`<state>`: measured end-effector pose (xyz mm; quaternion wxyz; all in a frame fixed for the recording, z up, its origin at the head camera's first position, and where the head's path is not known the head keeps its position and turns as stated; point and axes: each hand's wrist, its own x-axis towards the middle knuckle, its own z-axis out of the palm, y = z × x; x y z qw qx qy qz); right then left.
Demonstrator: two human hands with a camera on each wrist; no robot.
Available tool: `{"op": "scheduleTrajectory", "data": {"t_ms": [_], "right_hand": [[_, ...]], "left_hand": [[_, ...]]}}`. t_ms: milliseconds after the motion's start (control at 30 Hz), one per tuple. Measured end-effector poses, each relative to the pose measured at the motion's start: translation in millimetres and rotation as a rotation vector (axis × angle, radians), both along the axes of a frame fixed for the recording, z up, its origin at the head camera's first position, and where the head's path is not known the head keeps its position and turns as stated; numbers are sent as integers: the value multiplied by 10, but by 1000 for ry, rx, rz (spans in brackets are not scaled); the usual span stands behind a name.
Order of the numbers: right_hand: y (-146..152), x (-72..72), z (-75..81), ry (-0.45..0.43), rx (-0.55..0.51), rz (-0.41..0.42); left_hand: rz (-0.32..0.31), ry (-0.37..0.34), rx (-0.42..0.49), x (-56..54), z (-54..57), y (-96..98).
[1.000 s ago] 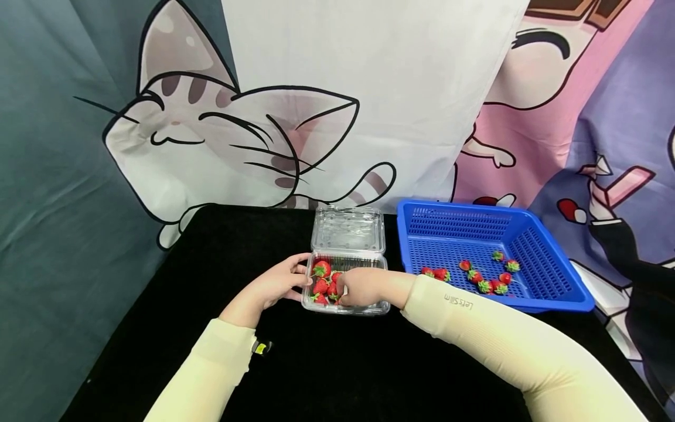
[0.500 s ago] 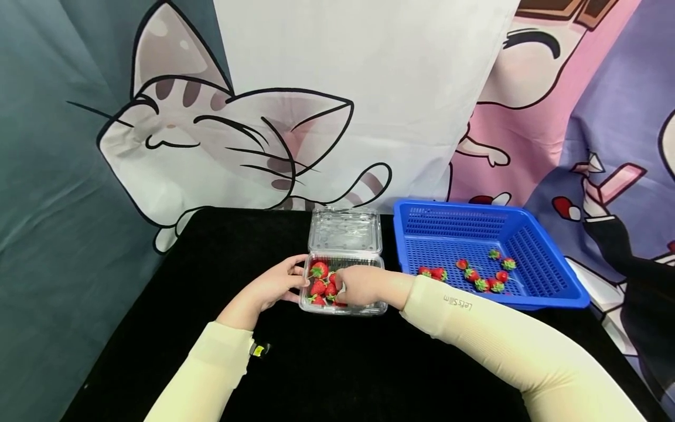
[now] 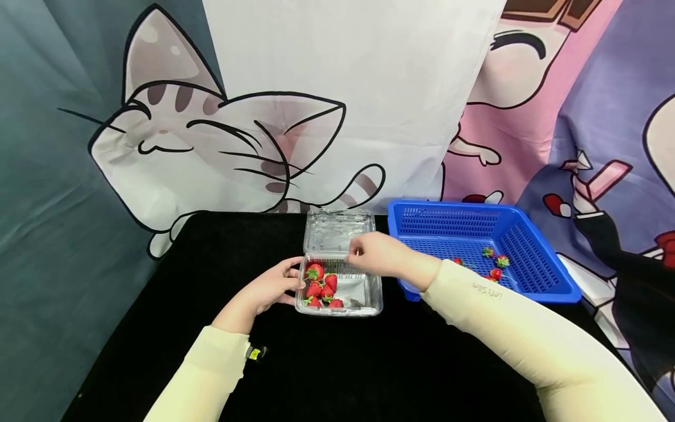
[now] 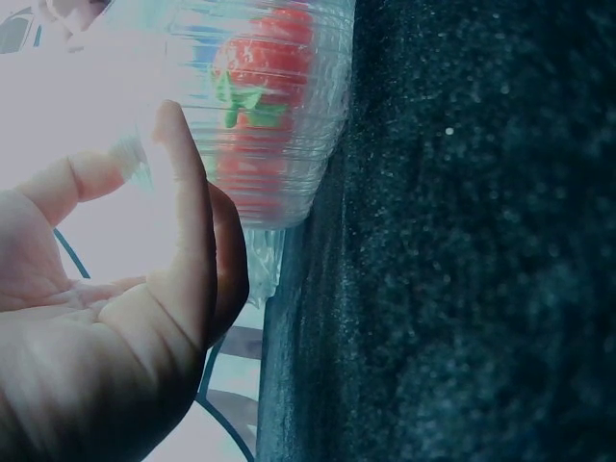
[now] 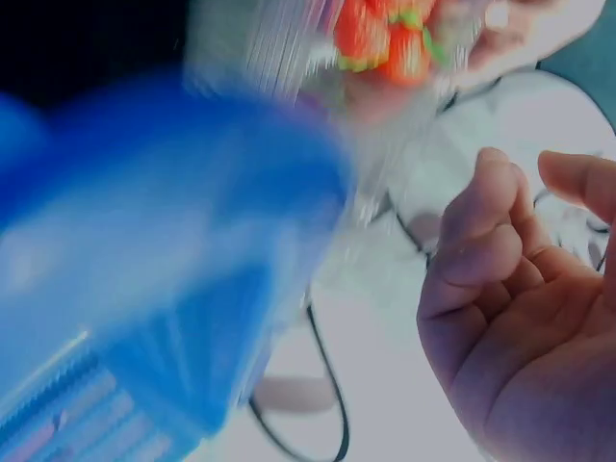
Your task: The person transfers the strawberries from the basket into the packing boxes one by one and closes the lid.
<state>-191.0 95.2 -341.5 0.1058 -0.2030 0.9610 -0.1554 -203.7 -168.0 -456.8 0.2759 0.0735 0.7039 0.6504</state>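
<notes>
A clear plastic clamshell box (image 3: pixel 339 313) lies open on the black-covered table, its lid (image 3: pixel 337 225) folded back. Several strawberries (image 3: pixel 327 287) fill its left part; the right part shows bare plastic. My left hand (image 3: pixel 271 288) rests against the box's left side, thumb at the rim and fingers fairly straight along the outer wall. Over the back right of the box is my right hand (image 3: pixel 382 254), fingers loosely curled and thumb apart, with nothing between them in the right wrist view. Through the wall, strawberries (image 4: pixel 260 96) show in the left wrist view.
A blue perforated basket (image 3: pixel 448 212) stands right of the box, close beside it. Several strawberries (image 3: pixel 495 274) lie inside; my right forearm hides its front part. A cartoon-printed curtain (image 3: pixel 295 58) hangs directly behind the table.
My right hand has let go of a strawberry in the box's front middle and risen back and right, uncovering the berries. The left hand stays at the box; the view shifts slightly.
</notes>
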Motion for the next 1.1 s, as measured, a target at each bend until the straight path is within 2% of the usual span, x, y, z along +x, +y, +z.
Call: {"op": "scheduleTrajectory", "data": {"t_ms": [200, 367, 567, 700, 800, 933, 1100], "right_hand": [[381, -146, 168, 49, -12, -105], [727, -268, 174, 31, 85, -134], [1030, -333, 79, -53, 290, -34], [1185, -368, -51, -157, 358, 32], [1230, -384, -159, -200, 422, 45], [1200, -379, -269, -185, 507, 33], [1163, -379, -317, -213, 540, 23]], "left_hand": [[13, -3, 0, -4, 3, -13], [8, 0, 9, -5, -7, -29], [5, -4, 1, -9, -10, -29], [16, -24, -12, -10, 3, -8], [5, -21, -13, -13, 17, 5], [5, -14, -5, -15, 22, 9], [-3, -15, 3, -4, 27, 5]]}}
